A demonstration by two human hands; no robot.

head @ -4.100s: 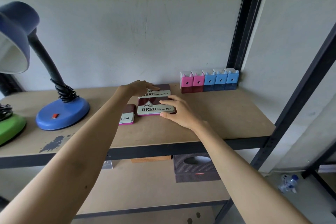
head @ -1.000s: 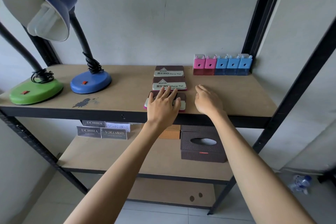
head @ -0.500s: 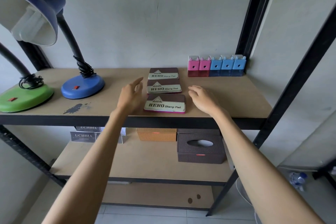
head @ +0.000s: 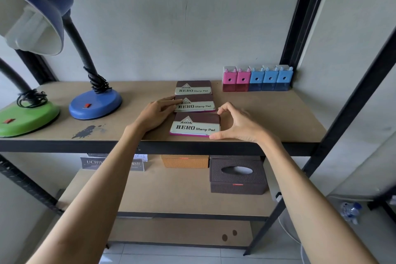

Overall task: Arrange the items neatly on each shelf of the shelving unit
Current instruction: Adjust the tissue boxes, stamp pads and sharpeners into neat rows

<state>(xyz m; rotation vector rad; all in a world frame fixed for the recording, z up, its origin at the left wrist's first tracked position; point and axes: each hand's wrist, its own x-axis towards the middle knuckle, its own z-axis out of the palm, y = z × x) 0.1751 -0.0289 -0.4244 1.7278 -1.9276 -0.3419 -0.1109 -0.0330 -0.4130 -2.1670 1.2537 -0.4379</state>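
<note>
Three "HERO Stamp Pad" tins lie in a column on the top shelf [head: 267, 118]: a far one [head: 193, 88], a middle one [head: 196, 105] and a near one [head: 195, 124] by the front edge. My left hand [head: 156, 113] rests on the shelf with its fingertips against the middle tin's left edge. The thumb and forefinger of my right hand [head: 240, 124] bracket the right side of the near tin, touching its two right corners. A row of pink sharpeners [head: 235, 80] and blue sharpeners [head: 270, 79] stands at the back right.
A blue desk lamp [head: 95, 105] and a green one [head: 27, 118] stand on the shelf's left. The lower shelf holds a dark tissue box [head: 237, 176], an orange box [head: 184, 161] and nameplates [head: 92, 163]. Black uprights frame the unit; a water bottle [head: 350, 211] lies on the floor.
My left hand lifted off the near tin and moved to the middle tin's left edge. My right hand closed in on the near tin's right side. The tins now line up in a column.
</note>
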